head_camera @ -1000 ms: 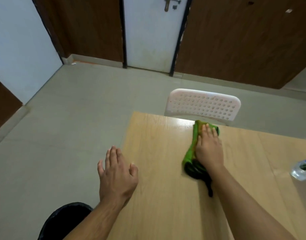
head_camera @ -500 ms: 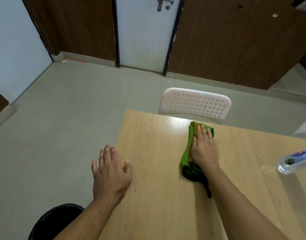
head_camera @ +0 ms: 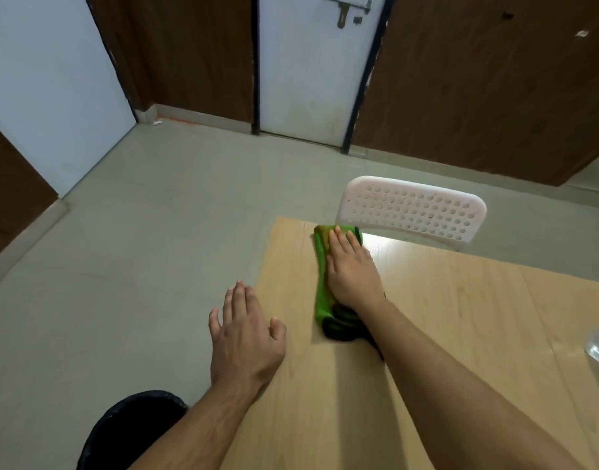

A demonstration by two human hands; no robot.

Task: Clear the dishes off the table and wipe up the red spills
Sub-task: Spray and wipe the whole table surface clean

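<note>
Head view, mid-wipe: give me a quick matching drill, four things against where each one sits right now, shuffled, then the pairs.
Things:
1. green cloth
2. left hand
3. white chair
4. black bin

Places:
A. on the floor by the near left side of the table
B. at the table's left edge, fingers straight, holding nothing
C. behind the table's far edge
D. flat on the table near its far left corner, under the right hand

Pairs: 1-D, 2-B, 3-C, 4-A
</note>
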